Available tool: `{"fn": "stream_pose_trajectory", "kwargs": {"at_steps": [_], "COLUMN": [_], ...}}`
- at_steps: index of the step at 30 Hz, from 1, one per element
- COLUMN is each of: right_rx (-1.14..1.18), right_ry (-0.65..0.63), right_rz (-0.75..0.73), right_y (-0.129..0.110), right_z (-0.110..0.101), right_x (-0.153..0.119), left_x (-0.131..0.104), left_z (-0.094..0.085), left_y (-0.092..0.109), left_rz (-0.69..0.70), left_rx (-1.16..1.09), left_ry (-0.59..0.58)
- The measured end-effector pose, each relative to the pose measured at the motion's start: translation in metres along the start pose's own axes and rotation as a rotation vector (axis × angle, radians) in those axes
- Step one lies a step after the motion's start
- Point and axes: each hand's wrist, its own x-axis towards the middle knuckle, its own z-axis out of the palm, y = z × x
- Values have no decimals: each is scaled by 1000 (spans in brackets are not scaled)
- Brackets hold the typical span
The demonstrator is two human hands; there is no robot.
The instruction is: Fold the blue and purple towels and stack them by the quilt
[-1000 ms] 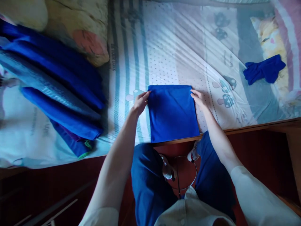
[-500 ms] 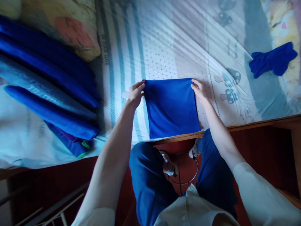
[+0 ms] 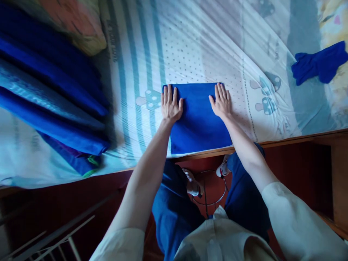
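A blue cloth (image 3: 199, 121), roughly square, lies flat on the bed sheet (image 3: 187, 50) along the bed's front edge. My left hand (image 3: 171, 105) rests palm down on its far left corner, fingers stretched out. On the far right corner, my right hand (image 3: 221, 99) lies flat too, fingers pointing away and thumb spread toward the middle. Neither hand grips the fabric. The cloth's near edge reaches the wooden bed rail, and a slight ripple shows in its lower half.
At the left lies a pile of blue and grey-blue folded cloths (image 3: 51, 94) beside a patterned pillow (image 3: 78, 21). A small bunched blue cloth (image 3: 320, 62) sits at the far right. The wooden bed edge (image 3: 293, 142) runs just in front of my legs.
Both hands have let go of the cloth's far corners and now press flat on top of it. The view has shifted slightly.
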Motion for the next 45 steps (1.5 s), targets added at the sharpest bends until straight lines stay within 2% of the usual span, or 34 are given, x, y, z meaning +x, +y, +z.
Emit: {"fn": "stream_pose_trajectory", "kwargs": {"at_steps": [2, 4, 6, 8, 11, 14, 16, 18, 21, 23, 27, 30, 34, 38, 42, 45], "right_rx": [-2, -10, -11, -3, -24, -71, -92, -95, -77, -77, -114, -95, -18, 68, 203, 428], "right_ry": [27, 23, -18, -87, -139, -122, -107, -102, -148, -176, -130, -102, -113, -61, 33, 24], "right_rz": [53, 48, -23, -100, -64, 34, 71, 66, -5, 9, 177, 252, 315, 400, 514, 662], "right_y": [-1, -19, -42, -54, -42, -27, -35, -54, -73, -67, -28, -11, -9, -10, -10, -8], "right_z": [-1, 4, 11, 14, 4, -10, -12, -5, 6, 4, -21, -37, -45, -49, -49, -47], "right_x": [10, 4, -17, -45, -75, -82, -82, -88, -113, -133, -165, -180, -197, -219, -231, -231], "left_x": [6, 0, -18, -42, -74, -91, -97, -106, -129, -146, -177, -194, -215, -231, -235, -233], "left_z": [0, 8, 19, 25, 14, -2, -2, 7, 20, 19, 1, -8, -15, -25, -34, -36], "left_y": [3, 14, 26, 33, 30, 28, 35, 48, 59, 56, 43, 46, 53, 49, 43, 42], "left_rz": [-1, 21, 46, 47, -26, -104, -97, -49, -28, -88, -235, -292, -323, -359, -451, -541], "left_rx": [-4, -5, -10, -11, -3, -5, -17, -32, -49, -51, -17, 19, -4, 11, 96, 106], "left_ry": [-4, -35, -68, -80, -22, 37, 13, -53, -109, -69, 44, 48, 34, 79, 144, 90]}}
